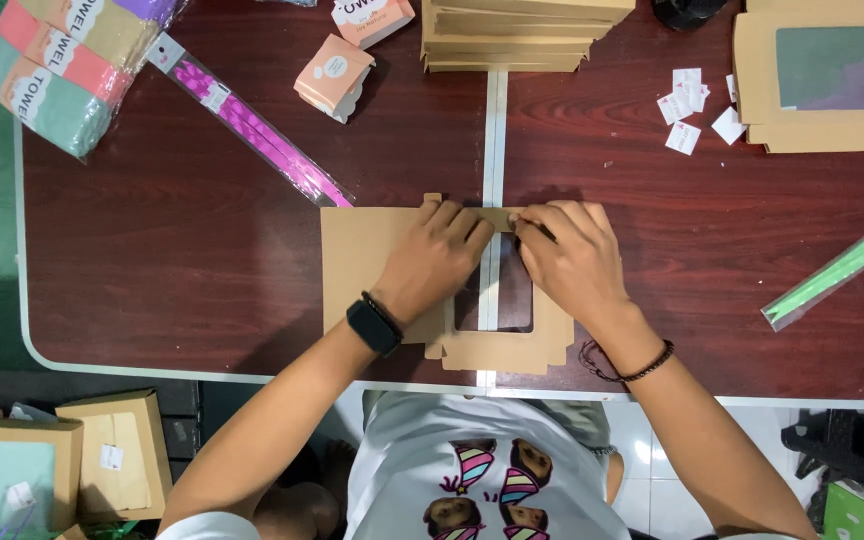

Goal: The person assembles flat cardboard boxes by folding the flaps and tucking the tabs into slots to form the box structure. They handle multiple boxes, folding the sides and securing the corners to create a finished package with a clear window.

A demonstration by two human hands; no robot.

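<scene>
Forearms enter from the lower edge, a black watch on the left wrist, dark cord bracelets on the right.

Left hand: fingers curled, pressing down on the far edge of a flat brown cardboard box blank; it covers the blank's middle.

Right hand: fingertips pinching the same far edge, just beside the left fingers, nearly touching.

Box blank: lies flat on the dark wooden table, near its front edge, under both hands; its cut-out window shows between them, the table seam visible through it.

Far side, centre: stack of folded brown blanks.
Far right: brown windowed box lid; small white labels scattered beside it.
Right edge: green strip in clear sleeve.
Far left: bundle of wrapped towels; purple strip in clear sleeve, its near end close to the blank's corner; small peach packet.
Floor, lower left: assembled windowed boxes.
</scene>
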